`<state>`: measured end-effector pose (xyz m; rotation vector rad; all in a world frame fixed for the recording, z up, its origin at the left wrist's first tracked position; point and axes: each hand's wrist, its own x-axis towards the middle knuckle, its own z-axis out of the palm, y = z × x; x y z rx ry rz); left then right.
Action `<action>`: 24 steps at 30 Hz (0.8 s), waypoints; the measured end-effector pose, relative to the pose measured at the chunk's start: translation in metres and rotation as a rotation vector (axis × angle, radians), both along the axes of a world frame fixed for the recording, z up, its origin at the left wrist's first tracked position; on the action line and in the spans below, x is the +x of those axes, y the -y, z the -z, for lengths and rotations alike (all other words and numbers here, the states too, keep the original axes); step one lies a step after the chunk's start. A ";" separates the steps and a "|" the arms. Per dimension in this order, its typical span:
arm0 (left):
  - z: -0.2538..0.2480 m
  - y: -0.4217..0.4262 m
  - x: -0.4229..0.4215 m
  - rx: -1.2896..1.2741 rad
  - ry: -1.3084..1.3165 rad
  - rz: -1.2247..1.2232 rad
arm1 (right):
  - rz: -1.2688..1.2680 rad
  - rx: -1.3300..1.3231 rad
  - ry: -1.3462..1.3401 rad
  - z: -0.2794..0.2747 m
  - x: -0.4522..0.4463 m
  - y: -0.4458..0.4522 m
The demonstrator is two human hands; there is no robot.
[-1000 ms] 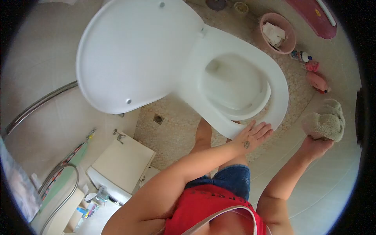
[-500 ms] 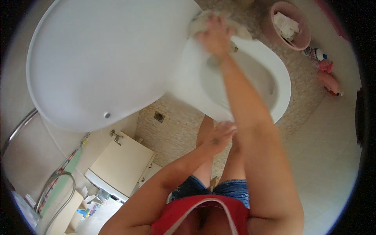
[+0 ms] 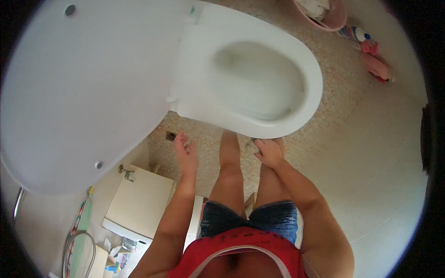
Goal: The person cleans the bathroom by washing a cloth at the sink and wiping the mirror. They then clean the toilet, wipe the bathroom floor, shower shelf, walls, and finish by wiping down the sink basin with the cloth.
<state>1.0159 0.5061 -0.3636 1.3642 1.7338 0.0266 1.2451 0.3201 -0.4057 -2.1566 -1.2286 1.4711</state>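
A white toilet bowl (image 3: 194, 69) stands in front of me, its large white lid (image 3: 88, 88) raised to the left. My right hand (image 3: 270, 152) is just below the near rim, in front of my leg, with its fingers closed on a pale, crumpled cloth (image 3: 251, 147), mostly hidden by the hand. My left hand (image 3: 186, 150) is raised left of my legs, near the floor drain, fingers loosely bent and apart. Nothing shows in it.
A pink basin (image 3: 333, 21) with white cloth inside sits at the upper right. Along the wall beside it are a white bottle with a blue cap (image 3: 354, 33) and a pink bottle (image 3: 374, 65). A cream cabinet (image 3: 139, 199) is at lower left, near a floor drain (image 3: 170, 135).
My right hand has come from the back of the toilet to its near side, bringing the cloth. My left hand has moved left, away from the rim. The view has shifted.
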 end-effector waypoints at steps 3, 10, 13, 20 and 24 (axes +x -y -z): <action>0.004 0.000 0.039 -0.015 0.024 0.077 | 0.191 0.066 -0.013 -0.064 0.038 0.000; 0.025 0.000 0.114 -0.340 0.242 -0.510 | 0.684 0.635 0.492 -0.010 0.119 -0.166; 0.029 -0.008 0.127 -0.408 0.130 -0.571 | 0.010 0.566 0.735 0.033 0.104 -0.286; 0.020 -0.007 0.124 -0.452 0.143 -0.496 | 0.207 0.471 0.794 0.063 0.150 -0.246; 0.017 -0.005 0.122 -0.465 0.176 -0.485 | 0.333 0.292 0.920 0.042 0.175 -0.138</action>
